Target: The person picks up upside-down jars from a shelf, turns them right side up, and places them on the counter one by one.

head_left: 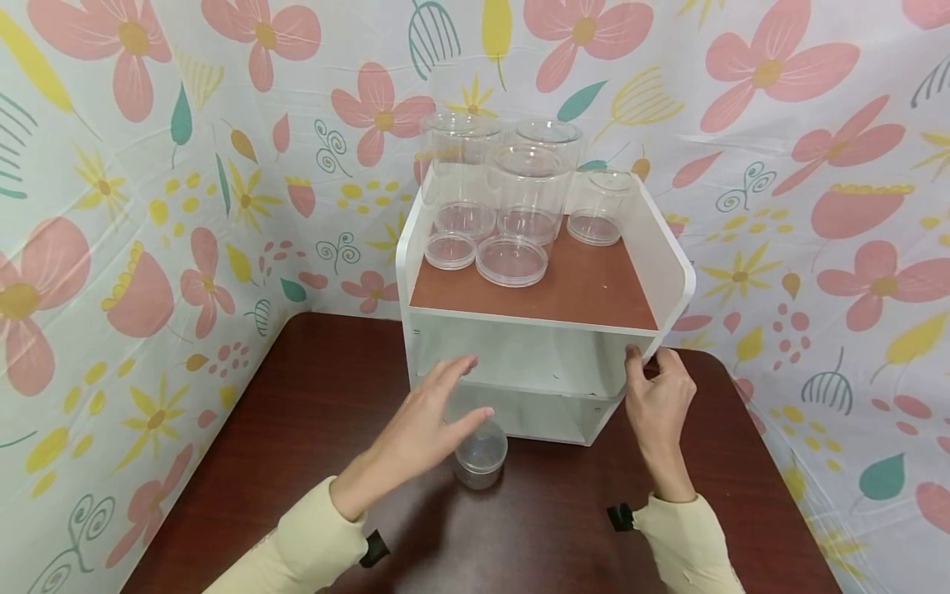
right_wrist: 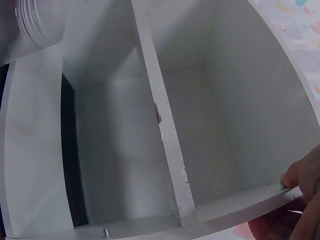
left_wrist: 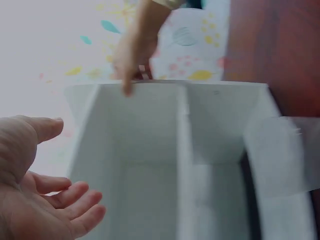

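A white shelf unit stands at the back of the dark table; its brown top carries several clear plastic jars and two loose lids. My left hand hovers open, fingers straight, in front of the shelf's lower compartments and just above a small clear jar on the table. My right hand grips the front edge of the shelf's right side panel, thumb in front. In the left wrist view the left hand lies open before the shelf interior. The right fingers pinch the panel edge.
Flowered cloth walls close in the left, back and right. The table's edge runs close behind my right wrist. Bare table surface lies left of the shelf and in front of the small jar. The shelf's two lower compartments hold nothing visible.
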Demonstrator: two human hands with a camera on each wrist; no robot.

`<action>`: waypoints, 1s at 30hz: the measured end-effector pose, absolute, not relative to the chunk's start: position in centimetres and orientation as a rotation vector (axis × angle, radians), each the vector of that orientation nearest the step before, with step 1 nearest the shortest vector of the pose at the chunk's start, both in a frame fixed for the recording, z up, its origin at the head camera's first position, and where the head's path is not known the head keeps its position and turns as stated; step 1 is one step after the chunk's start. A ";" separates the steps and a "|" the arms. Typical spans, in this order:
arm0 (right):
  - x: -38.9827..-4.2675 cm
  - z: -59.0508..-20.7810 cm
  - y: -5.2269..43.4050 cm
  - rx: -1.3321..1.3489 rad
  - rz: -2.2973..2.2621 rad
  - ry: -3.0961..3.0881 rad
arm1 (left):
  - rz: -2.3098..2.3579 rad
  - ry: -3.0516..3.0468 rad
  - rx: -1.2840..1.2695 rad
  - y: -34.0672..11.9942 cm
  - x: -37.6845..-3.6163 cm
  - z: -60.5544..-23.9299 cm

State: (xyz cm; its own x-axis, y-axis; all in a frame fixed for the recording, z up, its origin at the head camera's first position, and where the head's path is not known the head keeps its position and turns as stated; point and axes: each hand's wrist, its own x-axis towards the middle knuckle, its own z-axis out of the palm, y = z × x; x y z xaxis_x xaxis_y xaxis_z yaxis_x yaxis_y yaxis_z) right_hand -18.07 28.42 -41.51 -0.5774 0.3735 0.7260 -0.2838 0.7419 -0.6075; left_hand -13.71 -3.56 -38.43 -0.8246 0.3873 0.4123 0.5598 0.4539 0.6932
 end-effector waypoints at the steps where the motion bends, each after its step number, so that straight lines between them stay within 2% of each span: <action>1: -18.1 -41.5 28.4 -0.069 0.882 -2.002 | -1.311 -2.484 -0.831 -3.7 -13.7 -37.8; 8: -18.1 -41.6 28.5 -0.069 0.882 -2.000 | -1.266 -2.273 -0.874 -4.7 -14.5 -33.0; 18: -18.1 -41.6 28.6 -0.071 0.876 -2.000 | -1.311 -2.168 -0.771 -6.5 -15.8 -26.6; 30: -18.1 -41.6 28.5 -0.066 0.880 -1.999 | -1.550 -2.150 -0.667 -8.0 -20.2 -23.0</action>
